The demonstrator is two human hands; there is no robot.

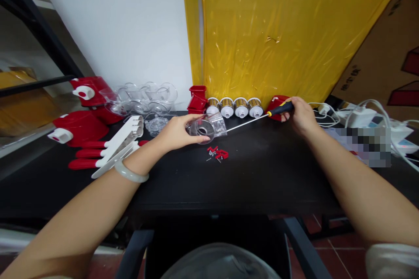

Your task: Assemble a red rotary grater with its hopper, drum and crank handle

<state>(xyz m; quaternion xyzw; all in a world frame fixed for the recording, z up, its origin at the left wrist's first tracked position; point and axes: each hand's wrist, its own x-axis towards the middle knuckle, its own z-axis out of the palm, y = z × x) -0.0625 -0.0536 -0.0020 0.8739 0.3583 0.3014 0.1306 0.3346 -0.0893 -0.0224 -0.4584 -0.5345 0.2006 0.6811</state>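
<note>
My left hand (178, 133) is closed around a clear plastic housing (209, 126) that lies on its side on the black table (255, 178). My right hand (299, 115) grips the black and yellow handle of a long screwdriver (258, 120). Its thin shaft points left, and the tip reaches the clear housing. A small heap of red clips and screws (217, 153) lies on the table just in front of the housing. A pale bangle (131, 173) sits on my left wrist.
Behind stand three or more gold and white cylinders (234, 107), red parts (197, 97) and clear bowls (147, 98). Red and white housings (78, 126) and white handles (121, 144) lie at the left. White cables and power adapters (360, 117) lie at the right. Yellow film (278, 30) hangs behind.
</note>
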